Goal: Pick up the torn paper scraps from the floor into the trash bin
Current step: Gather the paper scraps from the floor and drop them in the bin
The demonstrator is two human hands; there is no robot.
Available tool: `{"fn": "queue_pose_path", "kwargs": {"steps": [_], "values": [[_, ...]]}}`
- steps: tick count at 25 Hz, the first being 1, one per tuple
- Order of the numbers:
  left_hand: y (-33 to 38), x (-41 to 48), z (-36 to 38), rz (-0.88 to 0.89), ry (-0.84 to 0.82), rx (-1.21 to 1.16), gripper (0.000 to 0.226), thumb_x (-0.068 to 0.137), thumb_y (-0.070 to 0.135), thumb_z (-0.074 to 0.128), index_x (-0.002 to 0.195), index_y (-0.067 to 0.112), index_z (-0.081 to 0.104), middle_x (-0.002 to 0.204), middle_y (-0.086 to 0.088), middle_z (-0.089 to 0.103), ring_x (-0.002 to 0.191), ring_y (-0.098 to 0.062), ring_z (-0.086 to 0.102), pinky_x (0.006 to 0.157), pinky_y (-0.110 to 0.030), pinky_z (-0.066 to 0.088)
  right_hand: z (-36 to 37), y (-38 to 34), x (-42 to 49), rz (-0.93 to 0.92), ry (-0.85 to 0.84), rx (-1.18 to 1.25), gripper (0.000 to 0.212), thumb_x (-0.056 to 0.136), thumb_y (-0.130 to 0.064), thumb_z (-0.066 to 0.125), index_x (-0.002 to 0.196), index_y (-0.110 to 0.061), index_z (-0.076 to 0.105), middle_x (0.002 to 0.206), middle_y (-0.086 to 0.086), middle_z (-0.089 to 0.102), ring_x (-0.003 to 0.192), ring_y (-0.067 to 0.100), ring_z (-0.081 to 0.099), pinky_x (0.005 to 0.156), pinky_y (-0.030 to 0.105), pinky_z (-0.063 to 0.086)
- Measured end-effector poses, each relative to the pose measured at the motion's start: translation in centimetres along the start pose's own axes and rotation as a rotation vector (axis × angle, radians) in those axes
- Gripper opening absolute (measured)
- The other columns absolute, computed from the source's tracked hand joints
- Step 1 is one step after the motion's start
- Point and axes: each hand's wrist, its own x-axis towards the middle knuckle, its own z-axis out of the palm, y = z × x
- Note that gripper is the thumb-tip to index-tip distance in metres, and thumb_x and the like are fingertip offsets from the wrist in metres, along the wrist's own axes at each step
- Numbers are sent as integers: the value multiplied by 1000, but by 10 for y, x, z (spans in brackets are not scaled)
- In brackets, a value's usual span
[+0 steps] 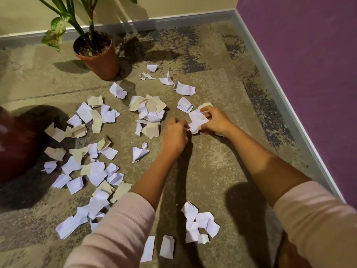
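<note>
Several torn white and beige paper scraps lie scattered over the concrete floor, mostly left and middle, with a small cluster near me. My right hand is closed around a bunch of scraps just above the floor. My left hand meets it from the left, fingertips pinching the lower edge of that same bunch. A dark red rounded container, blurred, sits at the left edge; it may be the trash bin.
A terracotta pot with a green plant stands at the back. A purple wall with a grey skirting board runs along the right. A beige wall closes the back.
</note>
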Motion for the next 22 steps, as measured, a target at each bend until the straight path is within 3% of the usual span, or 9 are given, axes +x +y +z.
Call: {"fn": "queue_pose_path", "kwargs": {"steps": [2,4,5,8,11,13,16,22], "values": [[-17,7,-24,-24,82,30,35,84,8,64,119,13,61,125,-9,46,107,-27,55,81,-35,53,-3,-10,4,-22,73,74,65,71,-1,79,128,-13,51,116,11,53,88,27,61,64,39,57],[-33,13,-48,-27,140,114,57,78,23,75,130,15,51,137,-12,38,121,-31,45,87,-41,52,-14,-12,10,-20,131,-73,83,65,-22,87,136,-20,44,131,12,42,107,27,54,79,35,53],[-42,14,-57,-31,138,146,72,73,31,81,134,16,46,141,-14,33,126,-33,39,91,-43,49,-20,-11,14,18,120,-161,96,59,-33,90,140,-25,38,140,14,33,120,32,48,91,41,51],[-67,20,-79,-101,4,243,121,54,58,86,150,20,23,151,-22,15,138,-39,20,107,-48,34,-34,-3,21,169,17,-401,123,51,-55,88,149,-29,18,155,21,8,142,44,20,113,53,31],[-90,26,-91,-204,-155,344,146,44,69,83,154,21,0,156,-24,-3,144,-44,3,115,-53,19,-33,-9,21,188,-29,-505,124,50,-62,85,149,-26,20,154,22,10,143,43,14,113,51,27],[-98,32,-95,-248,-222,346,149,45,65,86,154,22,-7,157,-24,-9,145,-45,-1,116,-54,17,-22,-19,22,138,-65,-515,120,49,-62,85,147,-26,26,150,20,15,141,42,16,111,50,30],[-105,43,-99,-214,-269,305,145,52,55,88,154,22,-9,155,-25,-1,145,-44,2,115,-52,18,2,-39,25,47,-115,-542,117,55,-58,85,149,-29,23,151,21,12,143,43,10,113,53,24],[-103,49,-93,-16,-311,321,133,53,55,87,155,30,5,153,-20,13,141,-41,15,114,-49,24,47,-78,25,-94,-191,-484,121,57,-55,86,152,-33,13,152,19,9,143,41,5,113,54,21]]}}
